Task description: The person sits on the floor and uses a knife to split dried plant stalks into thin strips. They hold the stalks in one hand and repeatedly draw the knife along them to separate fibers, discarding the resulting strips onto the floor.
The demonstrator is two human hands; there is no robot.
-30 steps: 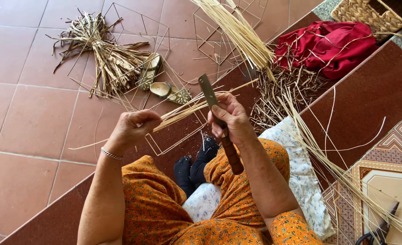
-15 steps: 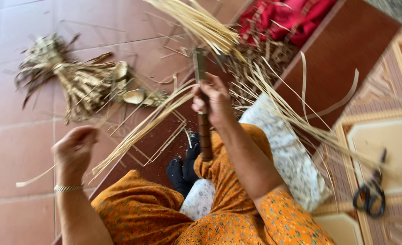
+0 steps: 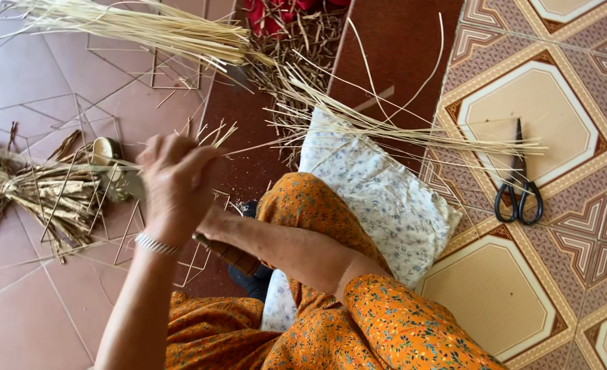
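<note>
Head view: the left hand, blurred, is raised in front of the right hand; whether its fingers grip the thin straw strips just above it cannot be told. The right hand is mostly hidden behind it, closed on a wooden-handled knife. Left of the hands lies a tied bundle; right of them a floral cushion, loose straw and scissors, so much straw appears unworked.

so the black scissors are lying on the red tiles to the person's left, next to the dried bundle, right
Not quite. The head view shows the black scissors lying on the patterned cream and brown tiles to the person's right, beyond the flowered cushion. The dried bundle is on the red tiles at the left, far from them.
</note>
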